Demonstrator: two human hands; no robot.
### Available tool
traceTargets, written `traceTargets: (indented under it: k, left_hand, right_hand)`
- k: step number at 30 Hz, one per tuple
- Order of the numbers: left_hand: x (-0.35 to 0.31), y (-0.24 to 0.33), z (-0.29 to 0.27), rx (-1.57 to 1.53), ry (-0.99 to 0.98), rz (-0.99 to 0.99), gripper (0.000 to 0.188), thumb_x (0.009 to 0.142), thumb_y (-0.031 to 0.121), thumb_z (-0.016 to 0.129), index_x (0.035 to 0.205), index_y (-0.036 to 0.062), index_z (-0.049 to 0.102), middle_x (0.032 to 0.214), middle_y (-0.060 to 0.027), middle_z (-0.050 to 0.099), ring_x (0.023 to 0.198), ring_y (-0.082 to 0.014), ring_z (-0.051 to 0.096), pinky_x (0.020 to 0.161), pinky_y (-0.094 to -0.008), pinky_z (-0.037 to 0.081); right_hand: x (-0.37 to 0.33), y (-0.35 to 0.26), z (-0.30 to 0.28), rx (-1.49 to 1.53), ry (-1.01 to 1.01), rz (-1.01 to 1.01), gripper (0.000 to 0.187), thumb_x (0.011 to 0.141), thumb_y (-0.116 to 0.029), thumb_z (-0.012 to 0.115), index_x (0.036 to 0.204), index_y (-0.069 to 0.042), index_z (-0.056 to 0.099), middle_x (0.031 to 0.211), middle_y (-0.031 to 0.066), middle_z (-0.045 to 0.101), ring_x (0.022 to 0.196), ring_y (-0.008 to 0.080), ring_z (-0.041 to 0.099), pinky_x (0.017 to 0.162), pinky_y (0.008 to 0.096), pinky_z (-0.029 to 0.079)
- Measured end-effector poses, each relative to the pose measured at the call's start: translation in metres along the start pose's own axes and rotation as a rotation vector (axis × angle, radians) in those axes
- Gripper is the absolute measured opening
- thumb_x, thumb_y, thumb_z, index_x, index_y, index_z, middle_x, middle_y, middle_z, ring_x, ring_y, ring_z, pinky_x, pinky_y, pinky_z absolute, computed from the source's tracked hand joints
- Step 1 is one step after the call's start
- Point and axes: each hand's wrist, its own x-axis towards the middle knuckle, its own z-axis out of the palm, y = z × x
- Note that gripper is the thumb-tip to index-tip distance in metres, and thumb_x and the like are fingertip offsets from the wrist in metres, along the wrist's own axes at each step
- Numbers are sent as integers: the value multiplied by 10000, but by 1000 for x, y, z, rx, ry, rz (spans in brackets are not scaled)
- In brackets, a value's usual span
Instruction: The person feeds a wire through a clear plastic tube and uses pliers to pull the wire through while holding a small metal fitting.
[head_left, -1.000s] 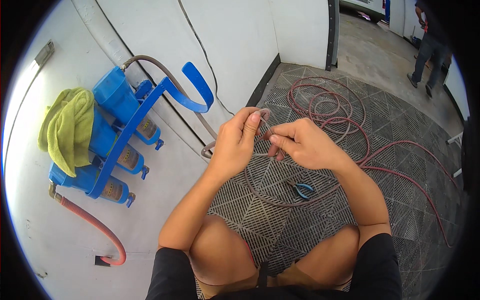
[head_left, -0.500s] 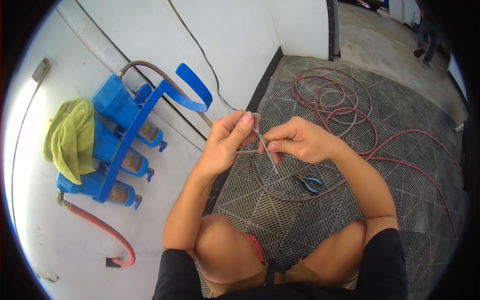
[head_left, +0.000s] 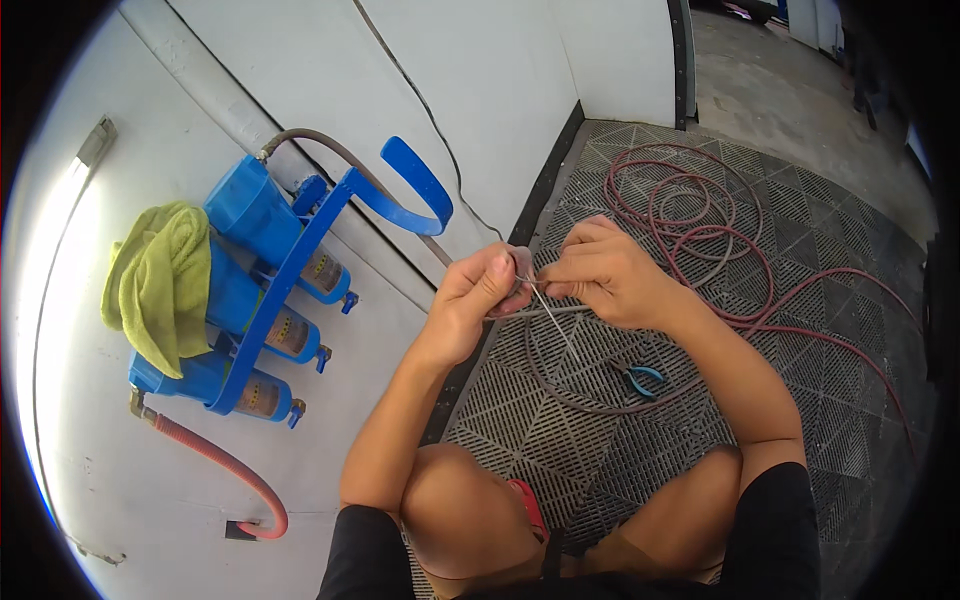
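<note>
My left hand [head_left: 475, 295] is closed, thumb and fingers gripping a grey hose [head_left: 572, 309] in front of the wall. A thin, pale, stiff wire [head_left: 558, 328] sticks out from these fingers, slanting down to the right. Close beside it, my right hand [head_left: 612, 275] pinches a thin end of the wire between thumb and forefinger. Just where the wire goes round the hose is hidden by my fingers. Below my right hand, blue-handled pliers [head_left: 643, 381] lie on the floor mat, touched by neither hand.
Blue filter units [head_left: 288, 330] hang on the left wall in a blue bracket [head_left: 262, 335], a yellow-green towel [head_left: 155, 285] draped over them. A red hose [head_left: 225, 465] runs below. Coiled dark red hose [head_left: 685, 230] lies on the grid floor mat [head_left: 520, 400]. A person [head_left: 868, 85] stands far right.
My right hand has risen slightly and turned, pinching the thin wire nearer my left fingers. The view has shifted a little, and the far person is nearer the right rim.
</note>
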Motion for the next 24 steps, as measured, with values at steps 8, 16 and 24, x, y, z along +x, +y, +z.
traceTargets:
  k: [8, 16, 24]
  left_hand:
    - [3, -14, 23, 518, -89, 27, 462, 1085, 462, 484, 990, 20, 580, 787, 11, 509, 722, -82, 455, 680, -262, 425]
    - [11, -25, 34, 878, -121, 251, 381, 1001, 304, 642, 1191, -1, 517, 896, -181, 731, 740, -328, 712, 648, -428, 526]
    - [28, -51, 33, 1050, 83, 359, 240, 936, 201, 701, 1028, 40, 547, 708, -119, 689, 627, -337, 673, 532, -427, 486]
  right_hand:
    - [-15, 33, 6, -344, 88, -226, 194, 771, -104, 739, 961, -130, 769, 939, -52, 746, 911, 187, 631, 925, 382, 472]
    - [-20, 25, -4, -479, 100, -152, 322, 729, -66, 746, 1034, -163, 780, 1269, -7, 673, 1130, 255, 602, 929, 421, 502]
    - [-22, 13, -14, 96, 86, 705, 246, 952, -165, 688, 1147, -19, 723, 941, 76, 714, 866, 199, 664, 801, 351, 544]
